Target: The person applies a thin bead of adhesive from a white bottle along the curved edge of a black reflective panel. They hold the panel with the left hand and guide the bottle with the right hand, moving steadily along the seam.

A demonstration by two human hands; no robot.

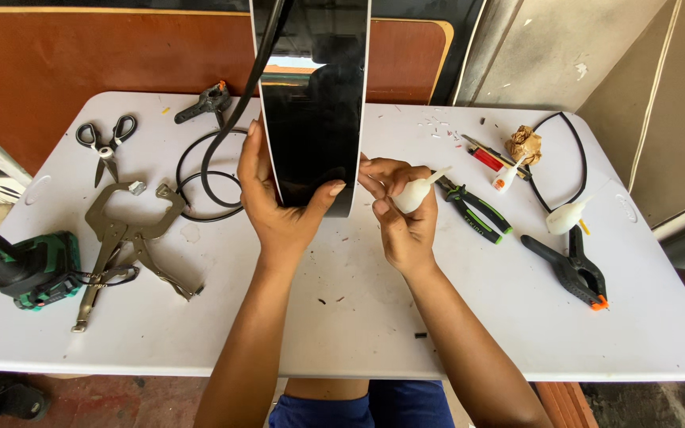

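Centrally, a glossy black panel [315, 119] with white edges stands over the middle of the desk [358, 333], its long axis running from the far edge toward the person, its rounded near end lowest. The left hand [279, 198] grasps that near end, fingers up the left edge and thumb across the bottom. Just right of it, touching or nearly touching the panel's right edge, the right hand [402, 214] is clenched around a small white squeeze bottle [418, 192], nozzle pointing up and to the right, away from the panel. The right hand is therefore the nearer one to that edge.

Outward to the right lie green-handled pliers [477, 212], another white bottle [566, 215] and a black spring clamp [572, 271]. To the left lie a coiled black cable [200, 186], locking pliers [132, 238], scissors [105, 147] and a green drill [33, 269] at the left edge.
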